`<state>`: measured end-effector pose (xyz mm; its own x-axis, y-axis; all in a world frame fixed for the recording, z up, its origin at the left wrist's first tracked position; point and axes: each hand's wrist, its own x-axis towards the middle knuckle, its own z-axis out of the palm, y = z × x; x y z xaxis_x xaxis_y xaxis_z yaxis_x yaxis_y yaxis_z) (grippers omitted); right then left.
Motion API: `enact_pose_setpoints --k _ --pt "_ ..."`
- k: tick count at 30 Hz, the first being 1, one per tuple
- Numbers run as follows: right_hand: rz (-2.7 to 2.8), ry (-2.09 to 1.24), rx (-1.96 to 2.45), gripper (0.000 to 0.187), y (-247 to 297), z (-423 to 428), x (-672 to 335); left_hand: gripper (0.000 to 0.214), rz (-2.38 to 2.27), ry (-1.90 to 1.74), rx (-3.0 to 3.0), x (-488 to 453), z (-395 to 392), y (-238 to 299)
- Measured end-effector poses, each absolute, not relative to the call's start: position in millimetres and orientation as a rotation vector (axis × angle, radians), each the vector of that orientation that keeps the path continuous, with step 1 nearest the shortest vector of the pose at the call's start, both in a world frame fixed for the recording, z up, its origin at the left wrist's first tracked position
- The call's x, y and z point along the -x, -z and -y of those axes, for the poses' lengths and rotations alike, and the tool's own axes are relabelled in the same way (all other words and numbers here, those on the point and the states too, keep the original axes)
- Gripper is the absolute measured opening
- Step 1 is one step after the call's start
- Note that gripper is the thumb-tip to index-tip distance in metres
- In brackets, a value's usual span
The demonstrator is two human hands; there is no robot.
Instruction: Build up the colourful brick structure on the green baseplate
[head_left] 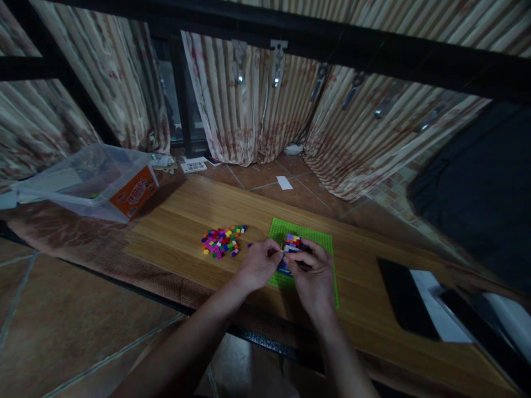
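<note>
A small model of toy bricks [292, 241], in several colours, stands on a green studded baseplate [302, 225]. My left hand [259, 264] is at the model's left side, thumb and forefinger pinched together. A tiny pale bit shows at those fingertips, too small to name. Curled around the right and near side of the model is my right hand [315, 273], its thumb and forefinger reaching to the same spot. Both hands cover much of the model. Left of the baseplate lies a pile of loose toy bricks [223, 242], with a single purple brick [249, 245] apart from it.
The wooden board [186, 207] carries all this. A clear plastic bin [95, 182] with an orange label stands at the far left. A black flat object [404, 298], white paper [435, 307] and a dark slim device [481, 326] lie at the right. Striped curtains [249, 110] hang behind.
</note>
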<state>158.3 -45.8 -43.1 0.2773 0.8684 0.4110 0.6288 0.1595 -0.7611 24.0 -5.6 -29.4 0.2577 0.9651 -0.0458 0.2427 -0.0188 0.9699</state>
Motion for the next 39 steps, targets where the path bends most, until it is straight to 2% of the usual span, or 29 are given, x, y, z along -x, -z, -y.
enact_pose_setpoints --k 7,14,26,33,39 --pt "1.442 -0.343 1.507 0.007 46 48 -163 0.009 -1.16 -0.865 -1.491 -23 5 34" --pt "1.352 -0.367 1.466 0.021 39 45 -166 0.009 -1.184 -0.862 -1.501 -24 5 34" --pt "1.401 -0.151 1.555 0.016 42 43 -152 0.009 -1.175 -0.85 -1.478 -23 5 35" --pt "1.445 -0.17 1.521 0.016 38 45 -156 0.003 -1.003 -0.936 -1.329 -14 2 33" --pt "1.502 -0.221 1.456 0.018 24 52 -159 0.012 -0.817 -1.014 -1.267 -12 5 15"
